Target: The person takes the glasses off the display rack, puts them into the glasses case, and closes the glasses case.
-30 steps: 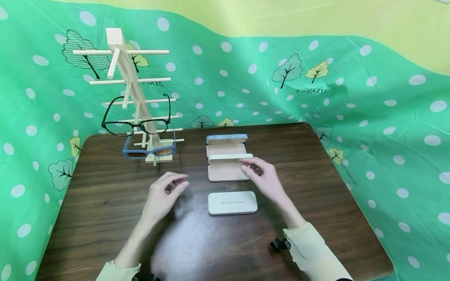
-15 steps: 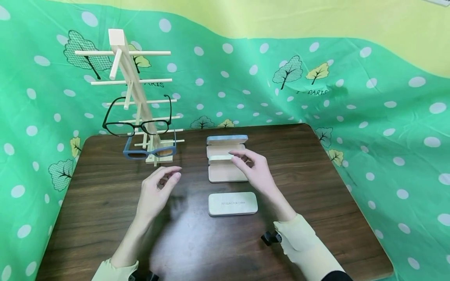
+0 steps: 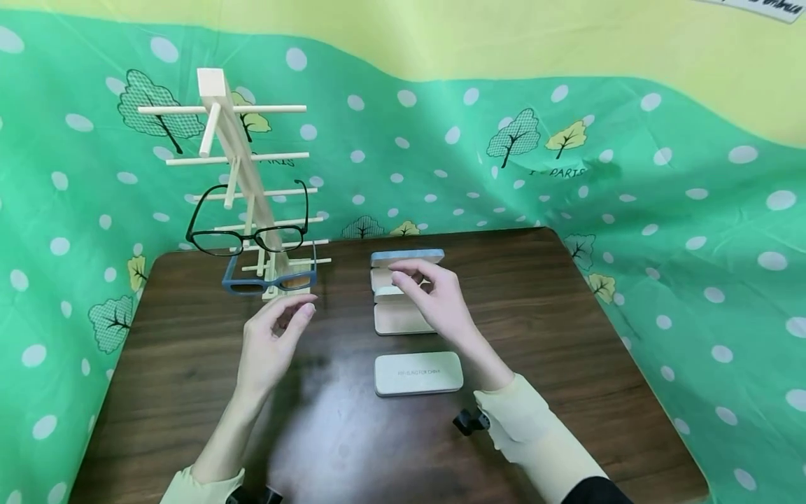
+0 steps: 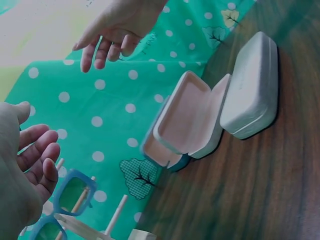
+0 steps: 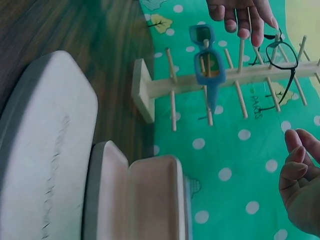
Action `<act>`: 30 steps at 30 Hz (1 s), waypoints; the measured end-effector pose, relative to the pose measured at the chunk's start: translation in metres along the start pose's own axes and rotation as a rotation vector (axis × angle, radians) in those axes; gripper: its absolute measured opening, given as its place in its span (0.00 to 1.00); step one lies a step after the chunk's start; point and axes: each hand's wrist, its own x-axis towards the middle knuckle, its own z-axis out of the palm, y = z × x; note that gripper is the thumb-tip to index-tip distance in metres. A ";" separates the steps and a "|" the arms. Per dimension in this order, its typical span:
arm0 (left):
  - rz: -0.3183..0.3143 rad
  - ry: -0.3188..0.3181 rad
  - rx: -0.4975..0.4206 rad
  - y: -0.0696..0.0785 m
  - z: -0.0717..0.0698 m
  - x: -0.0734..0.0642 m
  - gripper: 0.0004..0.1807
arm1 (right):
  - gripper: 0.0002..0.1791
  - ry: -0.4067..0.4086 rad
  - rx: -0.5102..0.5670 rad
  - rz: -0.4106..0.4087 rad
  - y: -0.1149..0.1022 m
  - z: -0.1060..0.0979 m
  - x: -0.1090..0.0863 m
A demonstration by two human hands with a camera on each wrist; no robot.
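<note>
My left hand (image 3: 267, 346) hovers in front of the wooden display stand (image 3: 244, 164), fingers loosely bent and holding nothing. Black-framed glasses (image 3: 249, 239) hang on the stand, above blue-framed glasses (image 3: 269, 284) with tinted lenses. In the head view my right hand (image 3: 441, 302) is over the open cases, thumb and fingers relaxed with nothing between them. It partly covers a white glasses case (image 3: 398, 319) and, behind that, a blue glasses case (image 3: 406, 257), both with lids up. Nearer me lies a closed white glasses case (image 3: 418, 374) with lettering. The left wrist view shows both hands (image 4: 25, 170) raised off the table.
Dark wood-grain table (image 3: 567, 378) carries the stand at its back left and the cases in a column near the middle. Thin pegs (image 3: 271, 109) jut from the stand. Behind hangs a green and yellow printed cloth (image 3: 655, 210).
My right hand has moved left across the open cases. My left hand has shifted left and slightly forward, closer to the stand. Cases and glasses stay put.
</note>
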 end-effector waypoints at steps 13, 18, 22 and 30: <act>0.006 0.041 -0.058 0.005 -0.006 0.013 0.08 | 0.10 -0.006 0.022 -0.038 -0.012 0.022 0.022; -0.040 0.055 -0.090 0.029 -0.014 0.015 0.10 | 0.11 0.006 0.020 -0.050 -0.002 0.033 0.036; -0.041 0.092 -0.081 0.025 -0.018 0.018 0.10 | 0.10 -0.006 0.033 -0.027 -0.014 0.036 0.041; -0.012 0.140 -0.117 0.045 -0.026 0.026 0.10 | 0.09 -0.025 0.029 -0.018 -0.043 0.036 0.045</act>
